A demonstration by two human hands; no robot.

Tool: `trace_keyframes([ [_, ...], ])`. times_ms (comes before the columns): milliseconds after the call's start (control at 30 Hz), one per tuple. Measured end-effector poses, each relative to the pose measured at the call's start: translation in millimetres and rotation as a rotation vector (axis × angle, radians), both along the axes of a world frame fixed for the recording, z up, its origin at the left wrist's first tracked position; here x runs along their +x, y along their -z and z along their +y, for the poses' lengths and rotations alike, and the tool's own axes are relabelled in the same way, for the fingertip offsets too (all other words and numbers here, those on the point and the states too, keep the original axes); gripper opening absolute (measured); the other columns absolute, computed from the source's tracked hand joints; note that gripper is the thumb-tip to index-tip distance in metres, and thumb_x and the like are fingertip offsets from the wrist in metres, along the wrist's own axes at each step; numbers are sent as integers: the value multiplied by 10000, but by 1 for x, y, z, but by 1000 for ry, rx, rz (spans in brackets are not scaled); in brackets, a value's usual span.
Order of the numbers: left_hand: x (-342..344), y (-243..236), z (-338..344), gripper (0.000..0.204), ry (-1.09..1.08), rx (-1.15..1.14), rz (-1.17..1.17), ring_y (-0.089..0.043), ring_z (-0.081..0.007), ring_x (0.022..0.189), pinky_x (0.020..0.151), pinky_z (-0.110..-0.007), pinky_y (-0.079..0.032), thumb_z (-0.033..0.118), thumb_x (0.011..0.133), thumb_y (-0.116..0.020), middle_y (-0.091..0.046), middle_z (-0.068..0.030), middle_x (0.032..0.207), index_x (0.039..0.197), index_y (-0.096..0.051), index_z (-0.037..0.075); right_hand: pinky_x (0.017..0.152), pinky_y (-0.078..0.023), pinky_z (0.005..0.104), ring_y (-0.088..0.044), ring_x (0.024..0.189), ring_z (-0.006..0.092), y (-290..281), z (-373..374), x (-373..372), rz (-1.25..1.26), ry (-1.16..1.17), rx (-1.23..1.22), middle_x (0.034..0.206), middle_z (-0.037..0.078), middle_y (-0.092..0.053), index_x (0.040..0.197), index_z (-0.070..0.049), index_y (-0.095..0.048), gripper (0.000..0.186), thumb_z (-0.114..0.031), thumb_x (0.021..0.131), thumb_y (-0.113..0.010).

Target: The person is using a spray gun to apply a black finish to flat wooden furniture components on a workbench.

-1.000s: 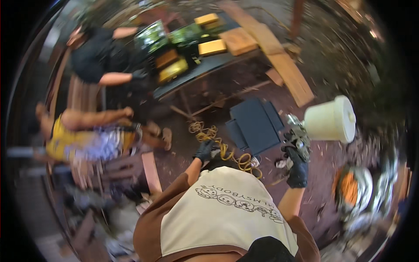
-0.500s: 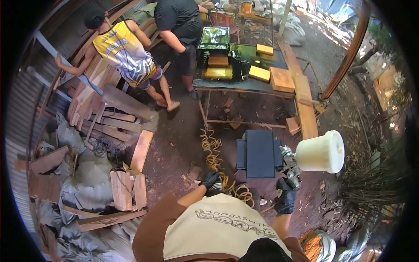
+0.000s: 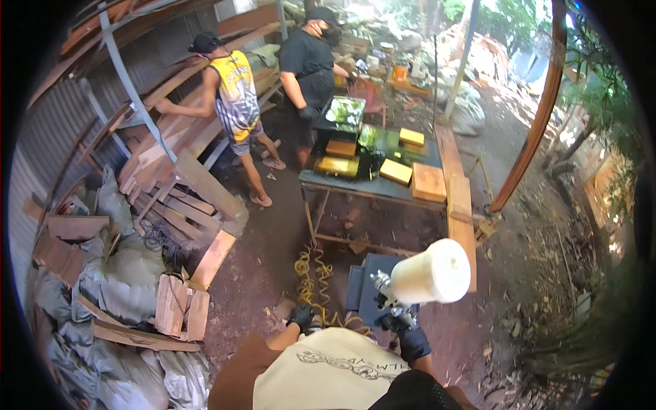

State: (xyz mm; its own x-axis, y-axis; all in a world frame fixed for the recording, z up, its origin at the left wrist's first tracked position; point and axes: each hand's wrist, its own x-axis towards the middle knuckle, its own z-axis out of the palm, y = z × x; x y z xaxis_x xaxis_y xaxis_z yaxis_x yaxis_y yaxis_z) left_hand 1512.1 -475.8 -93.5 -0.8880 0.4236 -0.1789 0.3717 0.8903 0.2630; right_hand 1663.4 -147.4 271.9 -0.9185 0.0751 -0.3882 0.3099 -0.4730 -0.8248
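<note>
- In the head view, the gloved right hand (image 3: 408,339) is closing round the handle end of a metal spray gun (image 3: 391,295), its fingers wrapping the grip and the forearm reaching forward from the lower edge.
- The spray gun is showing shiny, knobbly silver fittings and is sitting just in front of the body, right of centre, its nozzle end pointing up and to the left.
- A smooth white plastic cup (image 3: 432,275), a rounded cylinder with a flat lid, is leaning to the right above the gun.
- The gloved left hand (image 3: 301,316) is hanging lower left of the gun, its fingers partly curling beside a yellow coiled hose (image 3: 305,273); whether it is gripping the hose cannot be told.
- Both gloves are looking black and thin, and the left elbow is bending outward in a brown sleeve (image 3: 251,365).
- A flat, matte dark-blue panel (image 3: 377,262) is lying low beyond the gun, partly hidden by it.
- Farther forward, a dark-topped table (image 3: 369,188) is bearing a grained wooden block (image 3: 429,183), smooth yellow blocks (image 3: 395,171) and a glossy black tray (image 3: 342,113).
- To the left, rough planks (image 3: 179,195) are piling up near crumpled grey sacks (image 3: 130,290) and a ribbed metal wall (image 3: 41,164).
- Two other people are standing beyond, one in a yellow sleeveless top (image 3: 236,85).
</note>
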Motion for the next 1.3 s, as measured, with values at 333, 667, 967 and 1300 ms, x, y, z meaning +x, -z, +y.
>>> trace_keyframes([
  [333, 50, -34, 113, 400, -382, 418, -486, -642, -421, 900, 798, -487, -481, 408, 899, -494, -678, -224, 964, 936, -688, 60, 889, -469, 345, -598, 1024, 222, 79, 108, 8, 491, -409, 1000, 1177, 123, -616, 1248, -26, -569, 392, -214, 911, -636],
  [667, 44, 9, 77, 367, -591, 427, -489, -664, -282, 710, 656, -416, -507, 442, 931, -509, -706, -113, 811, 977, -692, 127, 877, -480, 300, -589, 1058, 167, 36, 84, -18, 91, -306, 244, 1173, 72, -628, 1267, -27, -564, 364, -154, 930, -615],
  [967, 32, 23, 34, 338, -308, 315, -228, -653, -310, 842, 727, -437, -493, 391, 902, -525, -702, -151, 928, 1020, -687, 118, 764, -506, 319, -622, 891, 172, 29, 45, -10, 141, -247, 267, 994, 52, -652, 1109, -29, -619, 219, -85, 898, -609],
  [1300, 41, 3, 14, 418, -254, 327, -472, -650, -326, 919, 824, -438, -490, 449, 920, -493, -691, -167, 1038, 1073, -657, 96, 684, -480, 334, -599, 803, 170, 14, 3, -1, 473, -403, 874, 896, 72, -652, 941, -7, -640, 91, -71, 885, -607],
])
